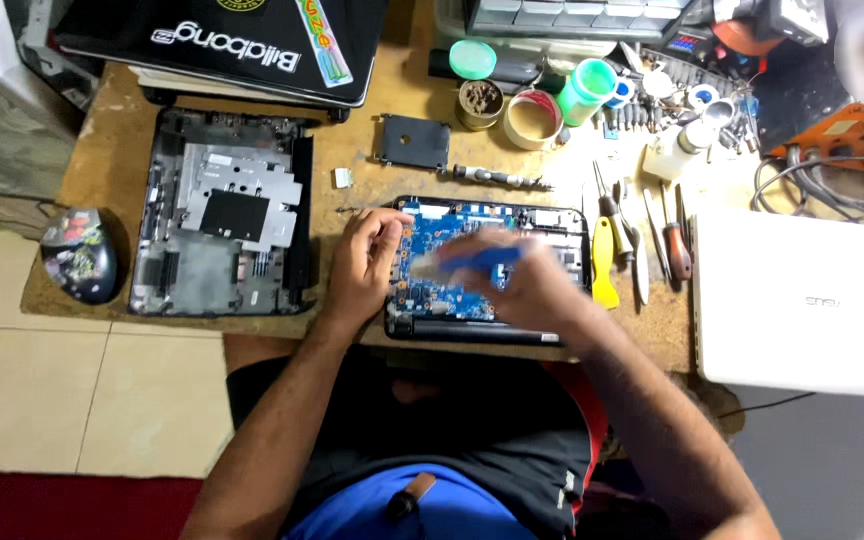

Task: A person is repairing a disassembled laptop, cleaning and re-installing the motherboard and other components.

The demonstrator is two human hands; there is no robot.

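Hands first, nearest me: my left hand rests curled on the near-left edge of the opened small laptop, steadying it, nothing gripped that I can see. My right hand is closed around a blue-handled tool, blurred, its pale tip over the blue circuit board. I judge disassembly well along: the cover is off, the board still seated. Left lies a stripped grey laptop base; right, screwdrivers and a white laptop. Farther back, pots and jars crowd the worn wooden workbench; pale floor tiles show at left.
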